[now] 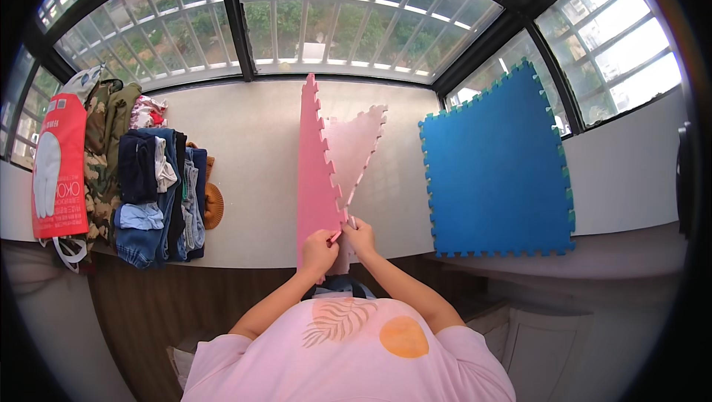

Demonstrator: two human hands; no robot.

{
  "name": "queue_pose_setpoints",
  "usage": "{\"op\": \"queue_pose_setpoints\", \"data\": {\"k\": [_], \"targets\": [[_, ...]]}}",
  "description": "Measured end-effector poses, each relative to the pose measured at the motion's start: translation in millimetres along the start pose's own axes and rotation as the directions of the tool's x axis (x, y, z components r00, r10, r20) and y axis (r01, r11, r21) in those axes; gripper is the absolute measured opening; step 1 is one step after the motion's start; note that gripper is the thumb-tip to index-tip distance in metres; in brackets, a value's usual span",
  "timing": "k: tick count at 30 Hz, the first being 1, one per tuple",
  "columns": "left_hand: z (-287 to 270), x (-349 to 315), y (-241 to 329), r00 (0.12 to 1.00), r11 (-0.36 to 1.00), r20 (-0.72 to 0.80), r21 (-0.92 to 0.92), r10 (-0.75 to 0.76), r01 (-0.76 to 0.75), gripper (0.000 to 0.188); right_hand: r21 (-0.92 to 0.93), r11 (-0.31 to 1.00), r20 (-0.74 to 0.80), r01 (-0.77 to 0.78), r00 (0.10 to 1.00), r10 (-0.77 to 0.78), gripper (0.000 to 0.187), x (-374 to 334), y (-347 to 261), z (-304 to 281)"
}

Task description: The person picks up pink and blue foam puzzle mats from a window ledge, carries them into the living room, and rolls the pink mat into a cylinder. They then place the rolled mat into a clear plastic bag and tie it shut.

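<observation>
With left hand [320, 252] and right hand [360, 237], pinches raised pink tooth-edged foam panels [313, 179] just ahead by near edges, apparently to steady both; cannot tell whether joined.

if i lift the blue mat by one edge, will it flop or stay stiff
The blue mat may hold its shape with only a slight sag: the similarly toothed pink mat stands fairly straight on edge. It is probably light for its size, since it looks like thin foam. Green edging shows beyond the blue, so a second layer, if there is one, might slide.
</observation>
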State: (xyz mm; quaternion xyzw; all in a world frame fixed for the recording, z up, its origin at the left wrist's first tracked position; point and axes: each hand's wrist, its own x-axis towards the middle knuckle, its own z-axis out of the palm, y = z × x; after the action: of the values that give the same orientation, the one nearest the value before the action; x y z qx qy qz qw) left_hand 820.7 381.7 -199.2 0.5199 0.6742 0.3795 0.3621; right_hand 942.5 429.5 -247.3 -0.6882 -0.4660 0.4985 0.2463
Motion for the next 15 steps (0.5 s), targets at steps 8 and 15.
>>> {"op": "queue_pose_setpoints", "data": {"k": [8, 15], "targets": [[-23, 12, -18, 0.996, 0.996, -0.025, 0.001, -0.091, 0.092, 0.025, 0.021, 0.999, -0.073, -0.048, 0.996, 0.05, 0.023, 6, -1, -13], [-112, 43, -135, 0.943, 0.91, -0.085, -0.3, -0.323, 0.285, 0.035, 0.123, 0.99, -0.175, -0.069, 0.981, 0.089, 0.02, 32, 31, -50]]}}
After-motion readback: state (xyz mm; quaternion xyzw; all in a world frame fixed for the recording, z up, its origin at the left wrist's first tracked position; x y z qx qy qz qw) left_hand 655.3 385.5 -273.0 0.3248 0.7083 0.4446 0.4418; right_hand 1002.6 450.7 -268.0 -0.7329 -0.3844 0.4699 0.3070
